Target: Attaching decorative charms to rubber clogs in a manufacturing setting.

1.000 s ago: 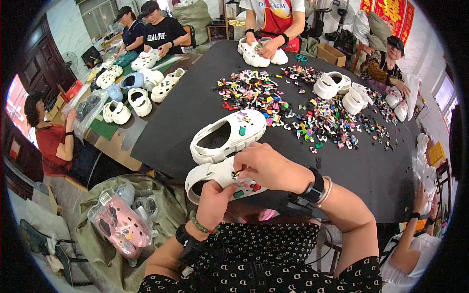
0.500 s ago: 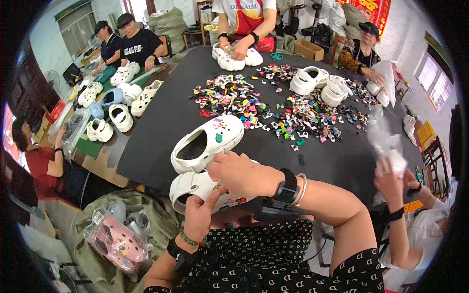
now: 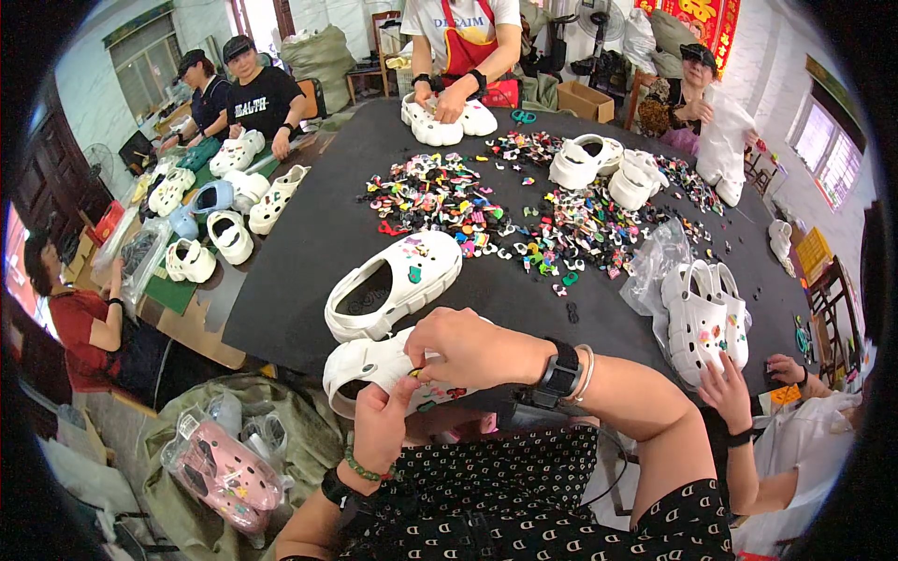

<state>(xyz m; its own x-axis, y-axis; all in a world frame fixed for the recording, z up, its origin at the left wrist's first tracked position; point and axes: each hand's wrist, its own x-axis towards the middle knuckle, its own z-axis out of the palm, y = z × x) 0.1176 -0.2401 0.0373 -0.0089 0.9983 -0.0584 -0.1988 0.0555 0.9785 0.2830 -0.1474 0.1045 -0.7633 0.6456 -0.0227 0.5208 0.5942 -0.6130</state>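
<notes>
White clog [image 3: 374, 366] same grip, left hand [image 3: 382, 425], right hand [image 3: 463, 346] unmoved

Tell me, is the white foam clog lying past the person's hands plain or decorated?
Decorated: the white foam clog already carries several small coloured charms on its upper.

Matt white foam clog [image 3: 374, 366] lies on a matt black cloth-like tabletop [image 3: 309, 243].
</notes>
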